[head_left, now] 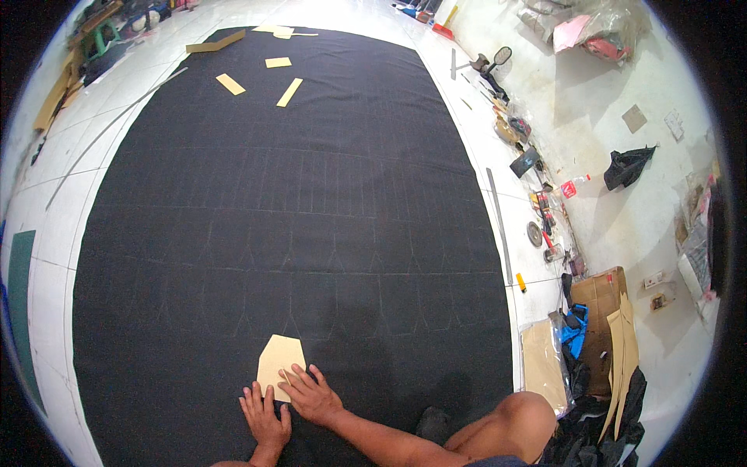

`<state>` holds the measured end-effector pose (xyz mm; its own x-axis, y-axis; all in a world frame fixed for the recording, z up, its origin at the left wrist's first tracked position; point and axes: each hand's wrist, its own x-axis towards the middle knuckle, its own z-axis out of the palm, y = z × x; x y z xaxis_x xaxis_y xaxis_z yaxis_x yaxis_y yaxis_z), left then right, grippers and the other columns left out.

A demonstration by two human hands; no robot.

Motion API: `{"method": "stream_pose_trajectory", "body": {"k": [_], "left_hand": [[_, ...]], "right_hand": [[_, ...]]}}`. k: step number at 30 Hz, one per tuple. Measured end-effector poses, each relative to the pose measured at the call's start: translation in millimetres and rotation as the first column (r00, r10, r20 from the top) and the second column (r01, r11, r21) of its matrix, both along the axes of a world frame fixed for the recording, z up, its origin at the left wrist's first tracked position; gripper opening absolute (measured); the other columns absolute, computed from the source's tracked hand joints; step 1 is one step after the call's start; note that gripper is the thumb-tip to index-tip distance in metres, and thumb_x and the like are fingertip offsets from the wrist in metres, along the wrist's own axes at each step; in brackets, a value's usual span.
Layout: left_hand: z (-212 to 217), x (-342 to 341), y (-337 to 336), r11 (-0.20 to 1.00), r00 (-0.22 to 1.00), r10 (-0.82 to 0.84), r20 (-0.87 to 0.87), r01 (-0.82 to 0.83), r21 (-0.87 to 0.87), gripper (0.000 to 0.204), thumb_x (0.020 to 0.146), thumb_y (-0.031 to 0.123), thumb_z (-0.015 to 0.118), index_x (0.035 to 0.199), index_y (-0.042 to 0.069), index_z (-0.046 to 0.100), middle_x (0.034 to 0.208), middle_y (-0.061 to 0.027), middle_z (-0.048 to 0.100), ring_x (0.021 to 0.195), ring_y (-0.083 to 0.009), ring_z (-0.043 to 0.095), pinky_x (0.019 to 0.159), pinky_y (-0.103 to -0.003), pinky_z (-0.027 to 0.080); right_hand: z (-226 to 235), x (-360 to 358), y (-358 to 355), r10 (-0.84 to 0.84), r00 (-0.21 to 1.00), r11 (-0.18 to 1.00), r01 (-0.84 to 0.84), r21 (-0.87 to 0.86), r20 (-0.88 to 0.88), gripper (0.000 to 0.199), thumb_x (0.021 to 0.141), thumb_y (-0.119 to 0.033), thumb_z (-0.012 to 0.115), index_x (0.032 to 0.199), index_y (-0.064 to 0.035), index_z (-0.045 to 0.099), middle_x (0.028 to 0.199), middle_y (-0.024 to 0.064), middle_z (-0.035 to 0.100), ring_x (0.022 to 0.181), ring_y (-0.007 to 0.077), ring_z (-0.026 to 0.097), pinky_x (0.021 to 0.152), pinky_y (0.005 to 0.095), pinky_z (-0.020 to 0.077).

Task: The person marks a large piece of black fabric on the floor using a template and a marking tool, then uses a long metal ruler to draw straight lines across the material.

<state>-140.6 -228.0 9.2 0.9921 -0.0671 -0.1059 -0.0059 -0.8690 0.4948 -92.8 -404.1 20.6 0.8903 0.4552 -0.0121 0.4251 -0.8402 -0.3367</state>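
A pale yellow cardboard pattern piece [280,354] with a pointed, cut-cornered top lies flat on a large spread of black fabric [311,233]. My left hand [265,420] rests at its lower left edge, palm down, fingers stretched out and fingertips on or beside the card. Over the lower right part of the same piece lies my right hand [313,397], with its fingers spread. I cannot make out anything held in either hand. Thin pale lines run across the fabric in rows, with outlines of similar pointed shapes just beyond the card.
Smaller yellow card pieces [230,84] lie at the fabric's far end. Long metal rulers [498,226] lie along both sides on white floor tiles. Tools, a yellow cutter [521,282] and a cardboard box [599,311] line the right wall. My bent knee [529,416] is at lower right.
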Motion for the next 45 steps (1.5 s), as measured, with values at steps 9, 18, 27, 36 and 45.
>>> {"method": "stream_pose_trajectory", "body": {"k": [9, 18, 27, 36, 45], "left_hand": [[4, 3, 0, 1.0, 1.0, 0.0, -0.013, -0.001, -0.018, 0.062, 0.088, 0.027, 0.068, 0.143, 0.003, 0.053, 0.159, -0.0267, 0.034, 0.152, -0.0489, 0.021, 0.123, -0.064, 0.013], [6, 4, 1, 0.998, 0.998, 0.041, 0.051, -0.039, -0.051, 0.052, 0.088, 0.025, 0.068, 0.133, 0.001, 0.058, 0.153, -0.0254, 0.04, 0.147, -0.0459, 0.028, 0.121, -0.062, 0.016], [225, 109, 19, 0.198, 0.984, 0.168, -0.066, -0.1, -0.975, 0.027, 0.09, 0.023, 0.07, 0.072, 0.009, 0.055, 0.073, -0.0093, 0.06, 0.07, -0.0171, 0.059, 0.072, -0.036, 0.052], [315, 120, -62, 0.087, 0.941, -0.163, 0.297, 0.314, -0.945, 0.023, 0.092, 0.024, 0.068, 0.079, 0.008, 0.056, 0.08, -0.0096, 0.061, 0.076, -0.0175, 0.06, 0.077, -0.038, 0.051], [300, 123, -78, 0.135, 0.933, -0.208, 0.293, 0.324, -0.936, 0.02, 0.094, 0.024, 0.065, 0.086, 0.008, 0.056, 0.087, -0.0098, 0.061, 0.082, -0.0179, 0.06, 0.081, -0.04, 0.05]], "right_hand": [[0, 1, -1, 0.009, 1.0, 1.0, -0.009, 0.006, 0.002, 0.047, 0.094, -0.026, 0.059, 0.14, -0.0178, 0.058, 0.158, 0.0039, 0.046, 0.15, 0.0246, 0.036, 0.124, 0.0518, 0.0189], [-1, 1, 2, -0.002, 1.0, 1.0, 0.001, 0.021, 0.009, 0.045, 0.095, -0.027, 0.061, 0.139, -0.0176, 0.059, 0.156, 0.0042, 0.047, 0.149, 0.0244, 0.037, 0.123, 0.0514, 0.0218], [1, -1, -2, 0.034, 0.986, 0.999, -0.032, 0.015, -0.163, 0.05, 0.099, -0.027, 0.057, 0.148, -0.0177, 0.048, 0.162, 0.0055, 0.037, 0.154, 0.0251, 0.026, 0.126, 0.054, 0.0167], [-8, 1, 0, 0.022, 0.987, 0.995, -0.005, 0.103, -0.16, 0.046, 0.101, -0.023, 0.056, 0.146, -0.0163, 0.049, 0.162, 0.0061, 0.036, 0.155, 0.024, 0.024, 0.128, 0.0528, 0.0131], [-15, -3, 1, -0.018, 0.996, 0.982, 0.033, 0.187, -0.083, 0.043, 0.096, -0.021, 0.06, 0.139, -0.0128, 0.055, 0.16, 0.0086, 0.041, 0.155, 0.027, 0.027, 0.127, 0.0533, 0.0146]]}}
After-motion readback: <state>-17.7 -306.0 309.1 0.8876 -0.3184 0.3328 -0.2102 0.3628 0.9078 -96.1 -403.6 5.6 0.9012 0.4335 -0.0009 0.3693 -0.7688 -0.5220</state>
